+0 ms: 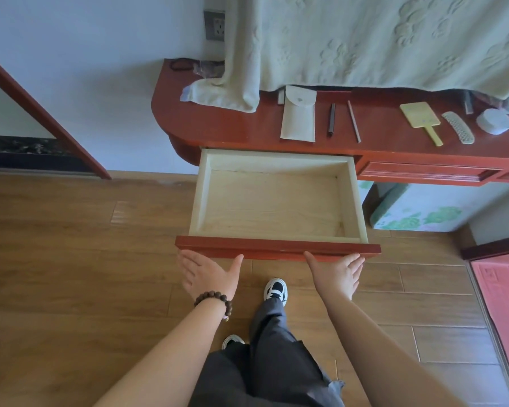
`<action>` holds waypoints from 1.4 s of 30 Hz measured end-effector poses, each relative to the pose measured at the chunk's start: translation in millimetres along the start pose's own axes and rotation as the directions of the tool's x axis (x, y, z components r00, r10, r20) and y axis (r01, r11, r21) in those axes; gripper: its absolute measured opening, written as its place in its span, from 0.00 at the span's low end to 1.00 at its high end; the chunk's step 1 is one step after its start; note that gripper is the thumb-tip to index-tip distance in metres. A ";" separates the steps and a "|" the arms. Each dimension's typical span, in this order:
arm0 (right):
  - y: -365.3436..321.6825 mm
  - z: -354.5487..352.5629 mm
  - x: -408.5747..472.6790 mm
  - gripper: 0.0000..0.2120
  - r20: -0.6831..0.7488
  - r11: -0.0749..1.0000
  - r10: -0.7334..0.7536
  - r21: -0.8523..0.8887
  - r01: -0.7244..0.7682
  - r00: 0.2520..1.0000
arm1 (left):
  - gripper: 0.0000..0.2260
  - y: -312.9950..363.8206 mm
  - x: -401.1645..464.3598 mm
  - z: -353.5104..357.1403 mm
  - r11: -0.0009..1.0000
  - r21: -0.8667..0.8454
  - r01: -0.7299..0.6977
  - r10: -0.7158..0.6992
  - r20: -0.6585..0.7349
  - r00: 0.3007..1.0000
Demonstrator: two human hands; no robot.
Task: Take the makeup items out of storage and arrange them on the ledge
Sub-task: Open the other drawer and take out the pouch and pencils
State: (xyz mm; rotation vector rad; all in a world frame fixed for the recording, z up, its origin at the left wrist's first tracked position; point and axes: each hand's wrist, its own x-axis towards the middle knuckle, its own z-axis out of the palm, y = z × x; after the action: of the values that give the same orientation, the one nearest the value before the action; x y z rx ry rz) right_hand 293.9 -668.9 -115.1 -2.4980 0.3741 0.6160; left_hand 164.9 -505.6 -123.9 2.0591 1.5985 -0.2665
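Observation:
The pale wooden drawer (276,163) stands pulled out of the red dressing table, and nothing lies inside it. My left hand (209,276) and my right hand (337,274) are both flat and open, fingertips at the drawer's red front panel (276,249). On the red ledge (232,127) lie a cream pouch (299,118), a dark pencil (331,119), a thin brown pencil (354,121), a yellow hand mirror (420,117), a pale comb (458,127) and a round white compact (494,121).
A pale green cloth (365,42) hangs over the back of the table. A wall socket (215,24) sits at the upper left, a patterned box (423,210) under the table on the right, a red mat (503,286) on the wooden floor.

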 end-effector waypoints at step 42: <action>-150.5 17.0 162.6 0.55 0.052 0.972 -0.108 0.215 0.094 0.993 | 0.55 172.0 165.0 -11.7 0.995 -0.088 0.043 -0.047 -0.050 0.998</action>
State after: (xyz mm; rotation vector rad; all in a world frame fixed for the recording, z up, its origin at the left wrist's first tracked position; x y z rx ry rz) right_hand 484.4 -558.1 -143.6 -2.2727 0.2714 0.5811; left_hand 372.9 -390.0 -141.2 1.9809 1.6589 -0.1577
